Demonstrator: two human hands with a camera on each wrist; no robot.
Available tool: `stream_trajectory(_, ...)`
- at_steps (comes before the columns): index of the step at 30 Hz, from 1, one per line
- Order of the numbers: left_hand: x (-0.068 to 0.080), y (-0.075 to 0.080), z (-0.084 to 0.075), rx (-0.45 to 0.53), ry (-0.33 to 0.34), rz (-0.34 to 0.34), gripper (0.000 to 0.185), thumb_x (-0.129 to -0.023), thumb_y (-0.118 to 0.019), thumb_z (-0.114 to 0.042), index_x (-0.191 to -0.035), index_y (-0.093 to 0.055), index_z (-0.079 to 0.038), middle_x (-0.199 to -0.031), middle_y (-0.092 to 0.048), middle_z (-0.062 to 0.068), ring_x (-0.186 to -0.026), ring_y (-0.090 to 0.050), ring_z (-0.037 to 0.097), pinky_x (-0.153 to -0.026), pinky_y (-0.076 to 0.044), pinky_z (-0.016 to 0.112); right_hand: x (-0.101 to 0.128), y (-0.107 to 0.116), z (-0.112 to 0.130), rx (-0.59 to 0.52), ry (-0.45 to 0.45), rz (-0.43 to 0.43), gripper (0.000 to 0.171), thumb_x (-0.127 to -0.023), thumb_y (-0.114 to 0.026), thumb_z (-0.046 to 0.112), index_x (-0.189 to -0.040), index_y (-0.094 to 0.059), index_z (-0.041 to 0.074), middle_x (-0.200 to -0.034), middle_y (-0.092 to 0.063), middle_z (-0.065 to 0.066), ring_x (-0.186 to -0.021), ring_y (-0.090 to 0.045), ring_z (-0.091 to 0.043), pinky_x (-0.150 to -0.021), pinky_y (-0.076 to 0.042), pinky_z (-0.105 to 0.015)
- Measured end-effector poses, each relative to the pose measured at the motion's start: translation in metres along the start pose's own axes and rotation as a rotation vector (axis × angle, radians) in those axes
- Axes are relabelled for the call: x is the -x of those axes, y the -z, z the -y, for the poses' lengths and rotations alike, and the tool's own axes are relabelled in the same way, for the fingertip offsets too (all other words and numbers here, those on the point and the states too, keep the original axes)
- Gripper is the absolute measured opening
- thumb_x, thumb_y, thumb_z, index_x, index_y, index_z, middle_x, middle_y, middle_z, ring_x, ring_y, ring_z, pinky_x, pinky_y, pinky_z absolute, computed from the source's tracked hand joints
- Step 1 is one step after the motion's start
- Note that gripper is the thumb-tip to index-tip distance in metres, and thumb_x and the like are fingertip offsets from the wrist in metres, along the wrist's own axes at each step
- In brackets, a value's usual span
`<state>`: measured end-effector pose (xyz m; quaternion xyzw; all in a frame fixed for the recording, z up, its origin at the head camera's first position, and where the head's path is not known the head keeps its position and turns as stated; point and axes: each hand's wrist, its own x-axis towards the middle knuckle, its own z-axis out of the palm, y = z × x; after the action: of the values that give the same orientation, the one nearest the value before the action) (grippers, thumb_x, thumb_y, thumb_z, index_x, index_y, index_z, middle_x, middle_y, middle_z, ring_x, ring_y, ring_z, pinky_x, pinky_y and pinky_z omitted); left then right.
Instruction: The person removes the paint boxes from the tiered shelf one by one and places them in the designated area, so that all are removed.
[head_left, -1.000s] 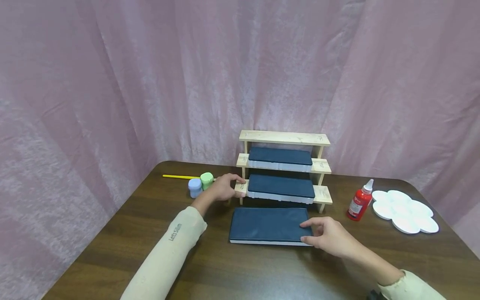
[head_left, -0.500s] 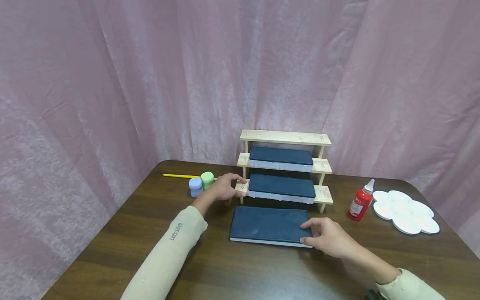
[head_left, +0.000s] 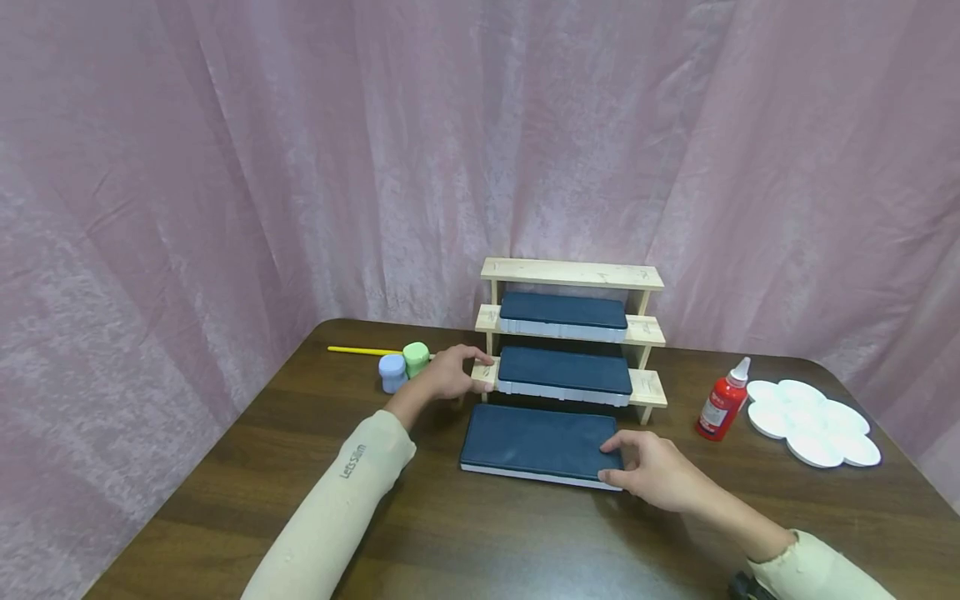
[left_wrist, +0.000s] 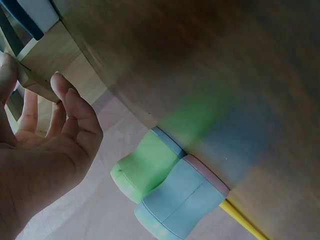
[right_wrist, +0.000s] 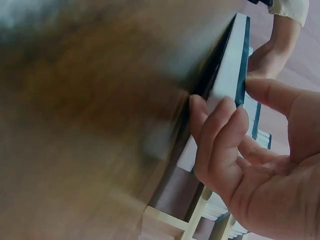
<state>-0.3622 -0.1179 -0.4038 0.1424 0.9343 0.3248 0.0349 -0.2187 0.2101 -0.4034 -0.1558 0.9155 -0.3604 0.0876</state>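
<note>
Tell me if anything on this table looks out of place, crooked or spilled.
Nothing is spilled or damaged. One dark blue case lies flat on the table in front of the wooden rack, gripped at its corner by the right hand, while the rack's top shelf is bare. The left hand holds the rack's lowest shelf end.

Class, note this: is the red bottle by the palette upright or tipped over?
Upright: the red bottle stands on its base on the table, white nozzle pointing up.

red bottle (head_left: 722, 404) | white palette (head_left: 813, 422) | green jar (head_left: 415, 358), blue jar (head_left: 392, 372) | yellow brush (head_left: 362, 351)
</note>
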Motion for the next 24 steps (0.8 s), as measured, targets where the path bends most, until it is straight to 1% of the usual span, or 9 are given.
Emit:
stream_trajectory(3, 0.001, 0.001, 0.0, 0.001, 0.003, 0.0, 0.044, -0.078, -0.085, -0.028, -0.12, -0.071, -0.022, -0.137, -0.057, 0.011, -0.118, -0.052, 0.03, -0.1, -0.042, 0.049, -0.002, 0.002, 0.001, 0.01, 0.044, 0.024, 0.039, -0.083, -0.08, 0.024, -0.113, -0.065, 0.004, -0.058, -0.056, 0.001, -0.052, -0.057, -0.019, -0.048, -0.042, -0.03)
stream_trajectory(6, 0.002, 0.001, 0.001, -0.006, 0.002, 0.003, 0.044, -0.079, -0.085, -0.029, -0.12, -0.07, -0.022, -0.137, -0.057, 0.011, -0.119, -0.052, 0.03, -0.101, -0.042, 0.049, -0.005, 0.003, 0.003, 0.001, 0.065, 0.051, 0.038, -0.083, -0.08, 0.023, -0.111, -0.063, 0.003, -0.058, -0.056, 0.0, -0.052, -0.059, -0.021, -0.046, -0.043, -0.03)
stream_trajectory(11, 0.001, -0.001, 0.001, -0.006, 0.003, 0.012, 0.044, -0.08, -0.085, -0.03, -0.121, -0.07, -0.023, -0.138, -0.056, 0.011, -0.117, -0.052, 0.03, -0.1, -0.042, 0.049, -0.007, 0.004, 0.001, -0.022, 0.05, 0.088, 0.038, -0.083, -0.08, 0.023, -0.111, -0.062, 0.004, -0.06, -0.058, -0.002, -0.053, -0.06, -0.023, -0.046, -0.046, -0.031)
stream_trajectory(17, 0.0, -0.001, 0.002, 0.003, 0.007, -0.002, 0.044, -0.079, -0.085, -0.03, -0.12, -0.07, -0.024, -0.137, -0.056, 0.011, -0.114, -0.052, 0.029, -0.098, -0.043, 0.048, -0.008, 0.007, 0.002, -0.034, 0.041, 0.111, 0.039, -0.083, -0.08, 0.023, -0.111, -0.062, 0.005, -0.061, -0.059, -0.004, -0.054, -0.06, -0.023, -0.047, -0.048, -0.033)
stream_trajectory(20, -0.001, 0.0, 0.002, -0.004, 0.006, -0.004, 0.044, -0.079, -0.085, -0.03, -0.12, -0.07, -0.024, -0.138, -0.056, 0.011, -0.114, -0.052, 0.03, -0.098, -0.043, 0.049, -0.01, 0.009, 0.003, -0.037, 0.023, 0.129, 0.039, -0.083, -0.081, 0.024, -0.111, -0.061, 0.006, -0.062, -0.06, -0.005, -0.054, -0.061, -0.024, -0.047, -0.049, -0.035)
stream_trajectory(24, -0.002, 0.0, 0.001, -0.012, 0.003, 0.01, 0.044, -0.079, -0.085, -0.032, -0.12, -0.07, -0.025, -0.138, -0.056, 0.01, -0.117, -0.052, 0.029, -0.1, -0.042, 0.05, -0.012, 0.01, 0.003, -0.035, 0.018, 0.148, 0.039, -0.082, -0.081, 0.023, -0.11, -0.061, 0.006, -0.063, -0.061, -0.005, -0.054, -0.061, -0.023, -0.047, -0.05, -0.036)
